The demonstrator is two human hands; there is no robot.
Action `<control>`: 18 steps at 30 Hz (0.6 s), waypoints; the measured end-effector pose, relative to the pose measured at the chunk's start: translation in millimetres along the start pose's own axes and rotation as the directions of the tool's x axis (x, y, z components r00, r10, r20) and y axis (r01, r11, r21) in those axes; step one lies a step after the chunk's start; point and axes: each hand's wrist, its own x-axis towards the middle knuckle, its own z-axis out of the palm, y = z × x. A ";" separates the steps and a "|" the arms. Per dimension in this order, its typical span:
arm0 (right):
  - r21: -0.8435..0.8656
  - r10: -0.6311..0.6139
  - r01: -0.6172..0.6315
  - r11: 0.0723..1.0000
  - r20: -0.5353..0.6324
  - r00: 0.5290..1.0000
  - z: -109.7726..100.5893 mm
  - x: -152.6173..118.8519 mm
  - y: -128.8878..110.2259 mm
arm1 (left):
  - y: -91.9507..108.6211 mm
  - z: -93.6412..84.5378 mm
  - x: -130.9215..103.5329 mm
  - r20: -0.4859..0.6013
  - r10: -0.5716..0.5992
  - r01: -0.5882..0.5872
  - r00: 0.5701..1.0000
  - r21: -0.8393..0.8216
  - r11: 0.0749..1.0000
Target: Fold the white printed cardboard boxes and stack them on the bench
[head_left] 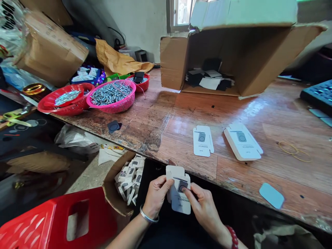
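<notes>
A flat white printed carton (181, 202), marked "MAGNETIC" and showing a grey device, is held between my two hands in front of the table edge. My left hand (156, 195) pinches its left side, thumb on top. My right hand (203, 202) grips the right side, with the thumb over the printed picture. On the table beyond lie a single flat carton (203, 141) of the same print and a thick stack of flat cartons (243, 142). Down to the left, an open cardboard box (114, 199) holds many small folded white boxes (131, 176).
A large open carton (173, 62) with black and white pieces stands at the back. Red and pink baskets (111, 107) of small metal parts sit at the left. A rubber band (293, 152) and a pale rounded card (271, 195) lie right. A red stool (49, 221) is lower left.
</notes>
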 end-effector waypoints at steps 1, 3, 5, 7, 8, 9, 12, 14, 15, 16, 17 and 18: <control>-0.015 0.000 0.000 1.000 -0.003 1.000 2.5 -2.1 3.0 | -2.9 2.0 -1.4 -0.024 0.016 -0.015 1.000 0.016 1.000; 0.011 0.022 -0.022 1.000 0.023 0.999 5.8 -6.5 8.1 | -6.8 5.3 -6.0 -0.040 0.022 -0.022 0.999 -0.004 1.000; 0.134 0.058 -0.061 0.989 0.030 0.998 6.3 -10.4 11.6 | -9.1 7.1 -11.7 -0.019 -0.006 0.005 1.000 -0.059 0.998; 0.305 0.089 -0.077 0.949 -0.024 0.996 4.4 -13.0 13.9 | -11.4 7.6 -17.1 0.023 -0.040 0.042 0.999 -0.106 0.994; 0.371 0.100 -0.073 0.926 -0.054 0.994 3.0 -13.7 14.7 | -12.8 7.5 -19.3 0.046 -0.048 0.053 0.998 -0.126 0.991; 0.413 0.108 -0.069 0.908 -0.074 0.991 1.5 -14.1 15.4 | -14.6 7.2 -21.3 0.066 -0.049 0.058 0.997 -0.140 0.989; 0.466 0.149 -0.099 0.879 -0.071 0.986 -1.7 -15.3 17.0 | -21.5 5.6 -25.4 0.097 -0.016 0.030 0.995 -0.138 0.990; 0.513 0.193 -0.127 0.849 -0.077 0.978 -1.9 -17.0 17.7 | -26.0 4.2 -27.3 0.116 0.021 -0.008 0.993 -0.113 0.994; 0.537 0.212 -0.134 0.833 -0.087 0.973 -1.6 -18.0 18.0 | -27.9 3.4 -28.0 0.126 0.041 -0.028 0.991 -0.102 0.994; 0.553 0.224 -0.138 0.821 -0.091 0.970 -1.2 -19.0 18.4 | -29.4 2.8 -28.5 0.134 0.058 -0.045 0.989 -0.099 0.994; 0.559 0.227 -0.140 0.817 -0.088 0.970 -0.7 -19.9 18.8 | -30.4 2.1 -28.9 0.140 0.070 -0.056 0.988 -0.100 0.993; 0.554 0.224 -0.144 0.820 -0.079 0.971 -0.1 -20.6 19.2 | -31.1 1.6 -29.1 0.144 0.076 -0.061 0.987 -0.106 0.992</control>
